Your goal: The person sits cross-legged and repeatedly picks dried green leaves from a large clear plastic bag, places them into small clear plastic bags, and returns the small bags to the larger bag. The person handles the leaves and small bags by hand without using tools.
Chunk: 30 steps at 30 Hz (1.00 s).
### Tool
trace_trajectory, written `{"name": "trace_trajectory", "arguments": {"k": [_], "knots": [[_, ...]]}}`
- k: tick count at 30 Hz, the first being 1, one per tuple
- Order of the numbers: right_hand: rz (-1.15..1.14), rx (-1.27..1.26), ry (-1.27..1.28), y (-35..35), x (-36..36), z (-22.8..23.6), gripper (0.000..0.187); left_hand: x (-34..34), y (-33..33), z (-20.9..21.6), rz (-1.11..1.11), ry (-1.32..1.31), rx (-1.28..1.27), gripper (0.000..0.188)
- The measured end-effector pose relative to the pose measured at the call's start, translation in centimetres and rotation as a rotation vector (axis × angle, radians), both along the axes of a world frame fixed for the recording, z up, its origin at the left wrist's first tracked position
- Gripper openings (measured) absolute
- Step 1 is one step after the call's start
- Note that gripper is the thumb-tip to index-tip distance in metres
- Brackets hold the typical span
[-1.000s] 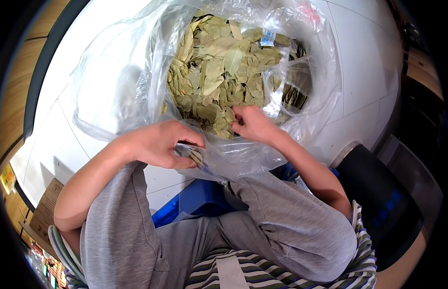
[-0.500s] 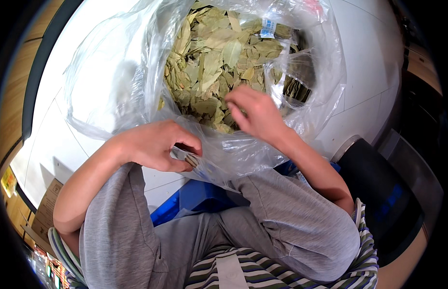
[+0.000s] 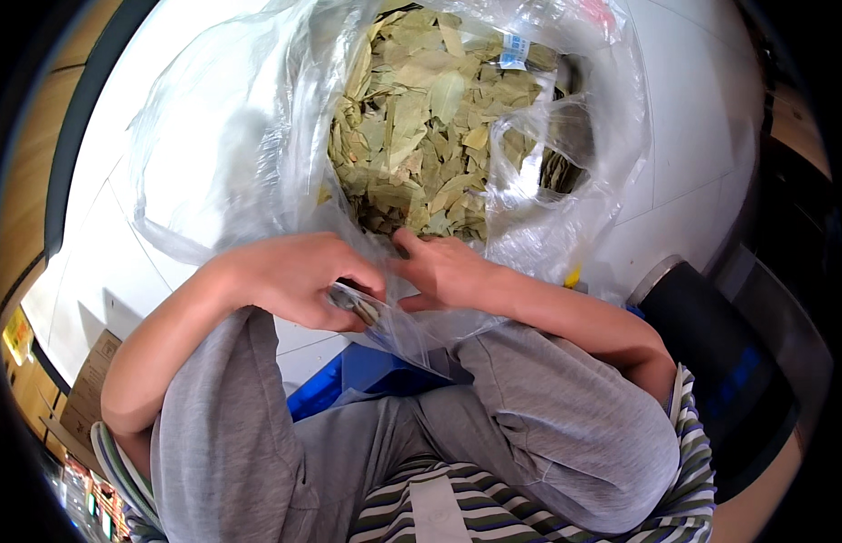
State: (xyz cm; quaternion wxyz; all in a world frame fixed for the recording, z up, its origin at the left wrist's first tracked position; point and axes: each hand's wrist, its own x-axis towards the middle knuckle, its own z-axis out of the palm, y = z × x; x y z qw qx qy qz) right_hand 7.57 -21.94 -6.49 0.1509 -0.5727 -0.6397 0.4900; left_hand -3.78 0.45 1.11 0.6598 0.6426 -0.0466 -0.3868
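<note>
A big clear plastic bag [image 3: 258,154] full of dried green-brown leaves [image 3: 421,136] stands open in front of my knees. My left hand [image 3: 294,276] is closed around a small clear packet [image 3: 362,309] with a few leaves in it, held at the big bag's near rim. My right hand [image 3: 448,270] sits just right of it, fingers curled at the packet's mouth and touching the plastic. Whether it pinches leaves is hidden by the fingers.
White floor tiles [image 3: 692,136] lie under the bag. A blue crate [image 3: 366,376] shows between my grey-trousered knees [image 3: 547,434]. A black stool or bin [image 3: 710,353] stands at the right. Cardboard boxes [image 3: 86,398] sit at the far left.
My right hand has drawn back out of the leaf pile toward me and now meets the left hand at the small packet. The left hand has stayed in place.
</note>
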Motion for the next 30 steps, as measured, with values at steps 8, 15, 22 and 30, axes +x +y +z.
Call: {"name": "trace_trajectory", "arguments": {"k": [8, 15, 22, 30], "knots": [[-0.156, -0.218, 0.122, 1.4, 4.2, 0.4, 0.028, -0.4, 0.3, -0.7, -0.089, -0.011, 0.054, 0.024], [-0.143, -0.143, -0.293, 0.3, 5.5, -1.7, 0.019, -0.5, 0.3, -1.0, -0.079, -0.015, 0.06, 0.026], [-0.026, -0.056, -0.497, -0.8, 5.1, -3.4, 0.014, -0.2, 0.5, -0.9, -0.074, -0.032, 0.072, 0.027], [-0.639, -0.197, -0.016, 2.5, 8.0, 0.3, 0.012, -0.7, 0.4, -1.0, -0.058, -0.003, 0.06, 0.026]]}}
